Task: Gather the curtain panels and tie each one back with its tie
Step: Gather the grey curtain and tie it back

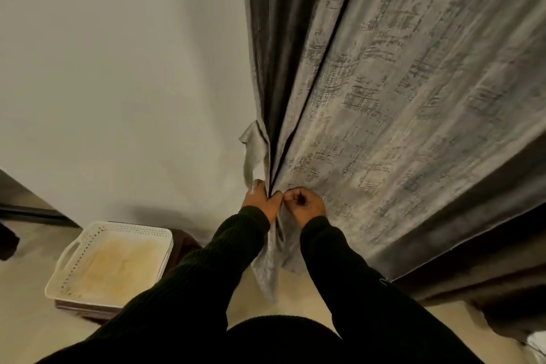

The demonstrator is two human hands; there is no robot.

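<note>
Both hands, left hand [260, 199] and right hand [305, 204], grip the gathered curtain [384, 97] and tie [251, 154].

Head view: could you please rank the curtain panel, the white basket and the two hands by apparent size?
1. Curtain panel
2. White basket
3. Left hand and right hand look alike, so unranked.

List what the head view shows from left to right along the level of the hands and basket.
White basket → left hand gripping the curtain tie → right hand pinching fabric → patterned curtain panel → dark curtain edge.
</note>
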